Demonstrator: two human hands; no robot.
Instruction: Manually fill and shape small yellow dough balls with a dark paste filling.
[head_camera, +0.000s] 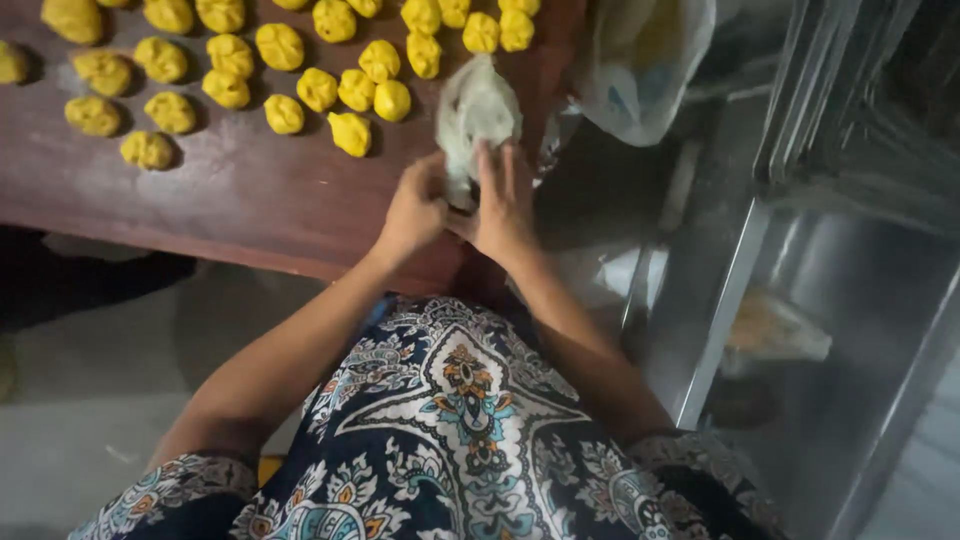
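My left hand (415, 210) and right hand (503, 205) both clamped on small pale plastic bag (477, 112), neck pinched low so it stands upright at wooden table (240, 195) edge. Yellow dough pieces (300, 60) rowed just beyond, spaced apart, not sticking.

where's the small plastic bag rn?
Head view, upper middle: the small plastic bag sits at the right end of the wooden table, held between the left hand and right hand, just right of the yellow dough pieces.
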